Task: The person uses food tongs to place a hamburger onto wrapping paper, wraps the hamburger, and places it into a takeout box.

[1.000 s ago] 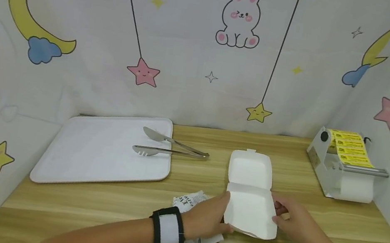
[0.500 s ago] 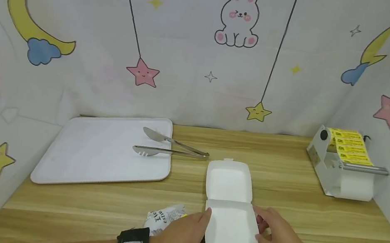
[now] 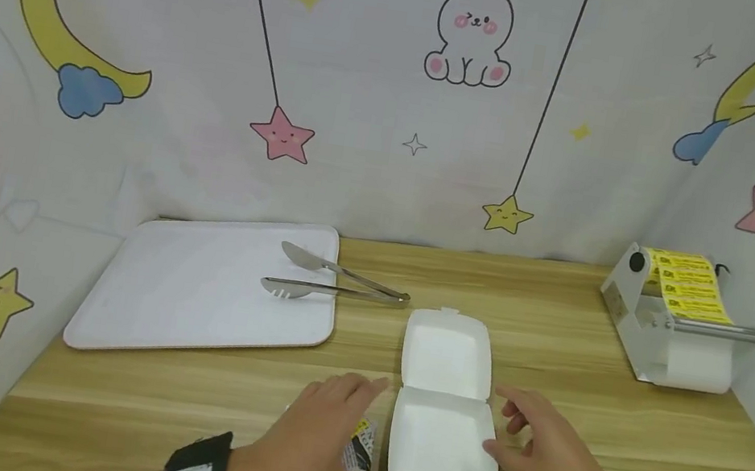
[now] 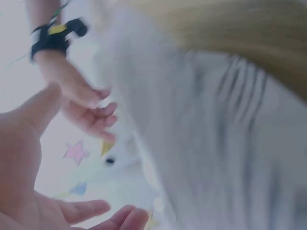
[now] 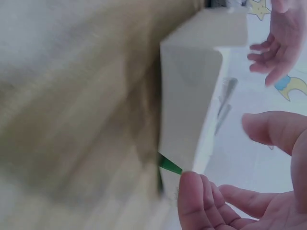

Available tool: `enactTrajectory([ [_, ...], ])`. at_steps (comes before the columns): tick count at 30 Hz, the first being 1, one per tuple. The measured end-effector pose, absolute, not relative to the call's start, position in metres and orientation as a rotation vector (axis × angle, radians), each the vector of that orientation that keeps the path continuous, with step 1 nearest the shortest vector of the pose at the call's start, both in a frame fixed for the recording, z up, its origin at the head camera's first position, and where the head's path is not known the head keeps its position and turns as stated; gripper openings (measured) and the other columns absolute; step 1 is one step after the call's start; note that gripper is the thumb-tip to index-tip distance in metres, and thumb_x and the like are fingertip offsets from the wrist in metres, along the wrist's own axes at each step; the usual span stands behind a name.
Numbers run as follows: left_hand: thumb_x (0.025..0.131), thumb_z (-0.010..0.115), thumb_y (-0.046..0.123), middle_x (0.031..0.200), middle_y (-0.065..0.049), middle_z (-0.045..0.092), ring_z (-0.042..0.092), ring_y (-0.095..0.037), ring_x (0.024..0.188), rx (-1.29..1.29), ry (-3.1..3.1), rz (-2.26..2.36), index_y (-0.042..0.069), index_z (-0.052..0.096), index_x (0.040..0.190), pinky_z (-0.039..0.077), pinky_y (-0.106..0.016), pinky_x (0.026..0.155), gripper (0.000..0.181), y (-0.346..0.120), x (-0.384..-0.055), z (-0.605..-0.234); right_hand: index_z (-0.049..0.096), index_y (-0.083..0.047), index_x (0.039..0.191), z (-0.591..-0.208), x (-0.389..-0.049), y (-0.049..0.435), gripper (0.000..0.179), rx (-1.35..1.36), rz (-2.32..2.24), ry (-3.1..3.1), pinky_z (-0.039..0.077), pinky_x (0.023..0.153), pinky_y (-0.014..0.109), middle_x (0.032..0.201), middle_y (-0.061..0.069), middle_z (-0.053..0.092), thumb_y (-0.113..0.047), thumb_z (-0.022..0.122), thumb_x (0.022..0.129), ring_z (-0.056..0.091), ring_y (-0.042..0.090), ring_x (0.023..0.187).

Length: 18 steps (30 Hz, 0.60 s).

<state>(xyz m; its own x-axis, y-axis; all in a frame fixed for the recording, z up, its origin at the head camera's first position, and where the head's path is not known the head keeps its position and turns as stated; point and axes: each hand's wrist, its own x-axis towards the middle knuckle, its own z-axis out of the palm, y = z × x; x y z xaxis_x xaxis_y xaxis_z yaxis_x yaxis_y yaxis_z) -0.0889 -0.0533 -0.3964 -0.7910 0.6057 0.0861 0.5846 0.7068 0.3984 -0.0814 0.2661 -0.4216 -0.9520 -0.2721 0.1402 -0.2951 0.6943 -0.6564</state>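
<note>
A white clamshell takeout box (image 3: 444, 449), lid laid back, stands open on the table in the head view. My left hand (image 3: 310, 441) hovers just left of the box, over a printed paper packet (image 3: 360, 449), its fingers spread and thumb apart. The hand covers most of that packet; whether it touches the packet I cannot tell. My right hand (image 3: 545, 456) is at the box's right edge with fingers loosely bent. In the right wrist view the box's side wall (image 5: 187, 105) is by the fingertips, not gripped. The left wrist view is blurred by pale, striped paper (image 4: 230, 124).
A white tray (image 3: 208, 292) lies at the back left, with metal tongs (image 3: 356, 281) resting partly over its right edge. A label dispenser (image 3: 675, 321) holding a yellow sticker roll stands at the back right. A printed curtain (image 3: 370, 88) closes off the back.
The box has shifted left and nearer to me, carried between both hands. My left hand has then let go of it and moved left over the paper packet, while my right hand has loosened.
</note>
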Motion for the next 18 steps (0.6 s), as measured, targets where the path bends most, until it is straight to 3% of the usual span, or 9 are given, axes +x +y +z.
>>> enactTrajectory([
  [2, 0.072, 0.089, 0.066, 0.146, -0.010, 0.058, 0.058, -0.031, 0.132, 0.937, 2.830, 0.713, 0.008, 0.048, 0.156, 0.049, -0.056, 0.107, 0.109, -0.068, -0.088, -0.389, 0.062, 0.001, 0.139, -0.414, -0.086, 0.261, 0.062, 0.492, 1.082, -2.857, 0.055, 0.069, 0.025, 0.113, 0.004, 0.064, -0.014, 0.089, 0.086, 0.059, 0.012, 0.096],
  [5, 0.071, 0.090, 0.065, 0.156, -0.015, 0.051, 0.053, -0.037, 0.140, 0.812, 2.744, 0.736, 0.006, 0.046, 0.157, 0.045, -0.063, 0.112, 0.114, -0.089, -0.087, -0.383, 0.060, -0.005, 0.143, -0.402, -0.091, 0.249, 0.065, 0.578, 1.037, -2.898, 0.060, 0.089, 0.040, 0.131, 0.008, 0.065, -0.025, 0.088, 0.088, 0.063, 0.024, 0.115],
  [9, 0.067, 0.090, 0.068, 0.162, -0.020, 0.043, 0.045, -0.043, 0.147, 0.675, 2.666, 0.675, 0.001, 0.042, 0.159, 0.040, -0.071, 0.112, 0.123, -0.110, -0.083, -0.392, 0.051, -0.009, 0.154, -0.398, -0.094, 0.220, 0.080, 0.861, 0.928, -2.963, 0.048, 0.111, 0.059, 0.156, 0.013, 0.052, -0.042, 0.085, 0.089, 0.053, 0.035, 0.141],
  [15, 0.068, 0.093, 0.063, 0.158, -0.025, 0.047, 0.052, -0.046, 0.139, 0.646, 2.649, 0.667, -0.005, 0.041, 0.157, 0.046, -0.071, 0.107, 0.123, -0.126, -0.080, -0.416, 0.036, -0.009, 0.164, -0.405, -0.095, 0.163, 0.107, 1.218, 0.704, -3.053, 0.031, 0.125, 0.060, 0.170, 0.010, 0.036, -0.062, 0.082, 0.083, 0.037, 0.025, 0.156],
  [18, 0.071, 0.092, 0.063, 0.158, -0.025, 0.048, 0.055, -0.044, 0.136, 0.648, 2.646, 0.651, -0.006, 0.041, 0.157, 0.049, -0.068, 0.105, 0.121, -0.129, -0.080, -0.423, 0.032, -0.011, 0.166, -0.408, -0.096, 0.144, 0.111, 1.285, 0.625, -3.104, 0.029, 0.126, 0.062, 0.172, 0.007, 0.033, -0.062, 0.084, 0.082, 0.033, 0.020, 0.158],
])
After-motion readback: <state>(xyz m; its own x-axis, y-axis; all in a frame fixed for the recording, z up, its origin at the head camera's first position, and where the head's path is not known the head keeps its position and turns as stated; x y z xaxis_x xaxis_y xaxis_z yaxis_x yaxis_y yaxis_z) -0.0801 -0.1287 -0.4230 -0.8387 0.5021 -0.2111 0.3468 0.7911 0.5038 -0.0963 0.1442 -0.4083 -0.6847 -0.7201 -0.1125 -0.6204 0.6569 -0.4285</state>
